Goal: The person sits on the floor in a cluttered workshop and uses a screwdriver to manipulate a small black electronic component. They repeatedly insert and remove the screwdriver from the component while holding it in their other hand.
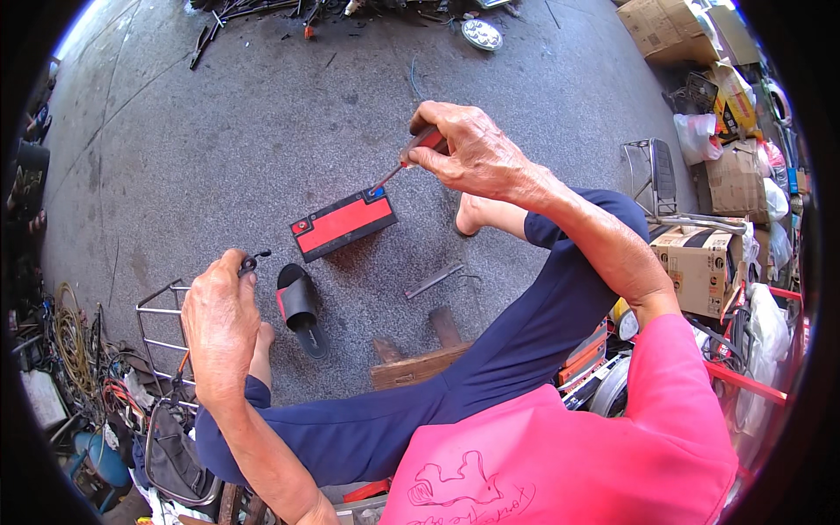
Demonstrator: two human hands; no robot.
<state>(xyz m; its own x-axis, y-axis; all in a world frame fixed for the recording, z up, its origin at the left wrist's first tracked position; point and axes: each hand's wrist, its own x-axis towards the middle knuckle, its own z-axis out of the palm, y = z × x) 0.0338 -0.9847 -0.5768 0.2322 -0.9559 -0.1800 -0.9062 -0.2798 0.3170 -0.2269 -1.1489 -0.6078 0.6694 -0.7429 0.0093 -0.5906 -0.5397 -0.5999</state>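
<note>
My right hand (pixel 477 153) is closed round the red handle of a screwdriver (pixel 394 173). The shaft slants down to the blue corner terminal of a black battery (pixel 350 240) with a red top, which sits on the floor. Its other visible terminal, at the left end, has a red surround. Off to the battery's left, my left hand (pixel 220 311) pinches a small black ring-like piece (pixel 248 264) between thumb and fingers; its exact kind is unclear. Below the battery, an empty black slide sandal (pixel 300 306) lies near my left foot.
A thin metal strip (pixel 434 281) lies between my feet, near a wooden stool or board (pixel 418 366). Metal racks stand beside my left hand (pixel 162 317) and at right (pixel 652 175). Cardboard boxes (pixel 696 267) and bags line the right; cables (pixel 79 341) clutter the left.
</note>
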